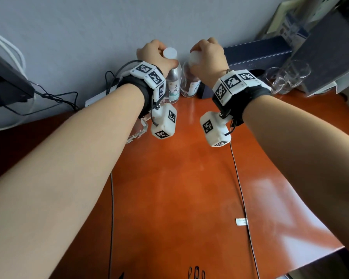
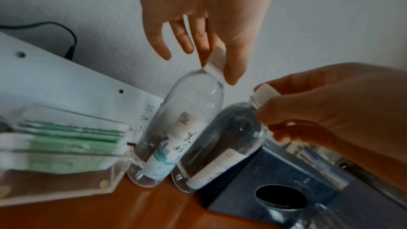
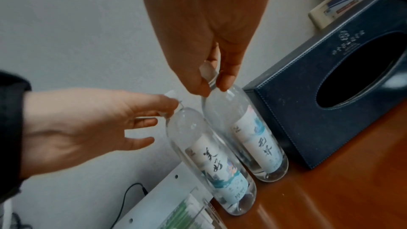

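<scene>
Two clear water bottles with white caps and pale printed labels stand side by side at the back of the orange-brown table [image 1: 189, 178], close to the wall. My left hand [image 1: 159, 57] reaches down from above and pinches the cap [image 2: 216, 63] of the left bottle [image 2: 176, 128] between thumb and fingers. In the same way my right hand [image 1: 206, 57] pinches the cap [image 3: 208, 74] of the right bottle [image 3: 249, 128]. Both bottle bases touch the table. The fingertips are hidden in the head view.
A dark blue tissue box [image 1: 256, 55] stands just right of the bottles, with clear glasses [image 1: 286, 77] beyond it. A white board [image 2: 66, 79] and an acrylic box of green cards [image 2: 61, 154] lie to the left. Cables [image 1: 242, 188] cross the table.
</scene>
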Action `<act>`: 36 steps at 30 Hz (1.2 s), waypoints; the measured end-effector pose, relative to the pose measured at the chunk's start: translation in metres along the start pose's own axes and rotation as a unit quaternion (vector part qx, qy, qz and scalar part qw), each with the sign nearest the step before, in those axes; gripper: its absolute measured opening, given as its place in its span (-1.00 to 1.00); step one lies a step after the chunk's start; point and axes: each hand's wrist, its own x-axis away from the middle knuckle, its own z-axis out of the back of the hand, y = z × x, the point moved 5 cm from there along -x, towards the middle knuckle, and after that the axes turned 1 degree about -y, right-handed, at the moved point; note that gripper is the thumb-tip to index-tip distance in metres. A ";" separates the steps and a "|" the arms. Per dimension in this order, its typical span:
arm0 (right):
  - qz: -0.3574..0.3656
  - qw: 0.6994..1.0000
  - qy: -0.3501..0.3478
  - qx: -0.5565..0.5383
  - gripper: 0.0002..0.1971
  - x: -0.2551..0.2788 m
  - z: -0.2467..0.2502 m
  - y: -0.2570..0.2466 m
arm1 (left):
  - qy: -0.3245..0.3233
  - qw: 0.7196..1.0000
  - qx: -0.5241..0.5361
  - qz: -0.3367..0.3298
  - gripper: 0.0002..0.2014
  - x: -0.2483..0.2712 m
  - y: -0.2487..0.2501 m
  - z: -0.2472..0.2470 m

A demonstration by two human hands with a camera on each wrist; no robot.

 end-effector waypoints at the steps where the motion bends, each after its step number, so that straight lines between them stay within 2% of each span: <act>1: -0.009 1.000 0.004 -0.007 -0.64 0.003 0.004 0.000 | -0.008 1.000 -0.006 -0.011 -0.61 0.001 0.002 0.001; 4: -0.032 0.999 0.022 -0.023 -0.59 0.008 0.021 -0.003 | -0.029 0.998 -0.022 -0.051 -0.61 0.008 0.014 0.005; 8: -0.036 0.998 0.056 -0.025 -0.59 0.015 0.050 -0.020 | 0.013 0.997 0.036 -0.060 -0.63 0.011 0.038 0.027; 12: -0.043 0.993 0.100 -0.038 -0.59 0.028 0.072 -0.033 | 0.027 0.995 0.058 -0.073 -0.59 0.022 0.056 0.051; 19: -0.026 0.991 0.124 -0.039 -0.58 0.060 0.097 -0.070 | 0.066 0.991 0.090 -0.071 -0.64 0.049 0.062 0.097; 26: -0.025 0.991 0.124 -0.041 -0.63 0.096 0.104 -0.107 | 0.081 0.995 0.062 -0.023 -0.80 0.079 0.034 0.138; 30: -0.037 0.989 0.120 -0.078 -0.62 0.117 0.099 -0.123 | 0.082 0.995 0.057 -0.012 -0.78 0.094 0.013 0.161; 36: -0.008 0.996 0.079 -0.049 -0.73 0.140 0.073 -0.153 | 0.114 0.993 0.026 -0.023 -0.75 0.114 -0.011 0.194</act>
